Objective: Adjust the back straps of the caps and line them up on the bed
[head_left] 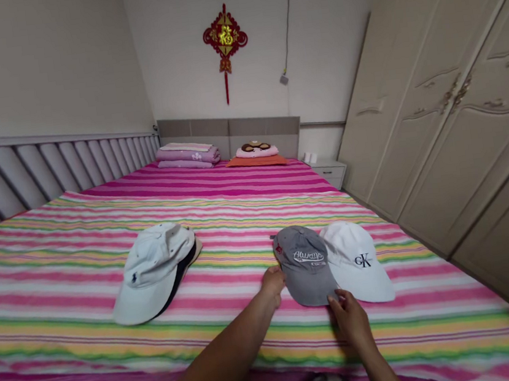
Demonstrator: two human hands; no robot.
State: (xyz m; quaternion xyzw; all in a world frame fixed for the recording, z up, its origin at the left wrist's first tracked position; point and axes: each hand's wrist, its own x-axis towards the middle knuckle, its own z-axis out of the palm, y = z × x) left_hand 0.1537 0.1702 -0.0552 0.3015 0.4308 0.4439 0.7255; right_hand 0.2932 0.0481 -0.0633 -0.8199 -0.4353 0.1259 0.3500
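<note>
On the striped bed cover, a grey baseball cap (pixel 306 280) with "Always" lettering lies between my hands, its brim towards me. My left hand (pixel 273 284) grips the cap's left edge near the brim; some fingertips are hidden behind it. At the brim's front right corner, my right hand (pixel 349 315) pinches the edge between thumb and fingers. A white cap (pixel 368 278) with dark "CK"-like letters sits just right of the grey one, which partly overlaps it. Farther left rests a stack of caps (pixel 149 277): a whitish one on top, with dark and beige brims showing beneath.
The bed (pixel 217 186) carries folded purple bedding (pixel 188 155) and a pink pillow (pixel 256 150) on an orange piece by the headboard (pixel 195 126). A rail (pixel 47 166) runs along the left. To the right stand a nightstand (pixel 330 172) and a tall wardrobe (pixel 451 129).
</note>
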